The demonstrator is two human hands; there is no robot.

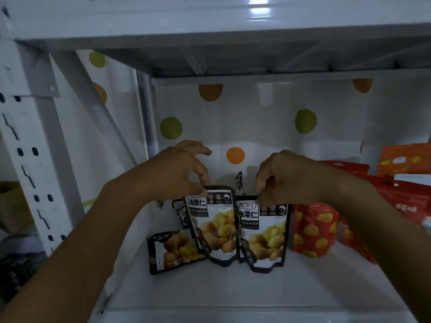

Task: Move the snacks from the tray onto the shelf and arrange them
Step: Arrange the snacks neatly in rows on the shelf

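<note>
The left hand (182, 169) pinches the top edge of the left pouch (214, 227). The right hand (286, 178) pinches the top of the right pouch (263, 234). Both stand upright, side by side on the shelf (210, 290), with a red bag (312, 229) just to their right.

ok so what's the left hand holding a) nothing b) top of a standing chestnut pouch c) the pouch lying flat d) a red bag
b: the left hand pinches the top edge of the left pouch, which stands on the shelf; the right hand pinches the right pouch.
</note>
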